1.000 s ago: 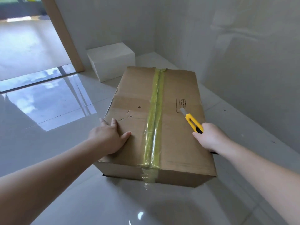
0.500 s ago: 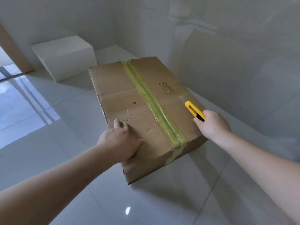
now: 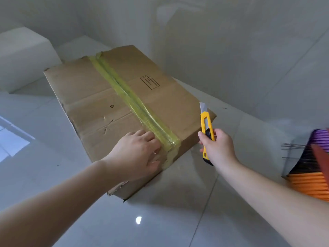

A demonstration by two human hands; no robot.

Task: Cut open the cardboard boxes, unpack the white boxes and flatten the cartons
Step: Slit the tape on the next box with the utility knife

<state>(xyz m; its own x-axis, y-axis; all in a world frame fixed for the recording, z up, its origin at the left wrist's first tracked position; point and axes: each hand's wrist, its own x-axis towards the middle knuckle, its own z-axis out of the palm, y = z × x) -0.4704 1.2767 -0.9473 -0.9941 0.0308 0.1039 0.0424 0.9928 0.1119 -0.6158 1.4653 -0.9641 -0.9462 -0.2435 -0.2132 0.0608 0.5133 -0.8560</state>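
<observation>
Pressing flat left hand (image 3: pixel 137 154) on creased cardboard box (image 3: pixel 99 97) near glossy yellow tape (image 3: pixel 135 104), right hand (image 3: pixel 216 148) gripping yellow knife (image 3: pixel 206 129), blade out, just right of box.

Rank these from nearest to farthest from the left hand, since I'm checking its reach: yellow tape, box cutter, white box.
1. yellow tape: beside the left hand fingertips.
2. box cutter: to its right, in the right hand.
3. white box: far back left.

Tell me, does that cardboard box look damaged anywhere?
Yes. The box has small tears in its top left of the tape, and its near corner is ragged and crushed.
</observation>
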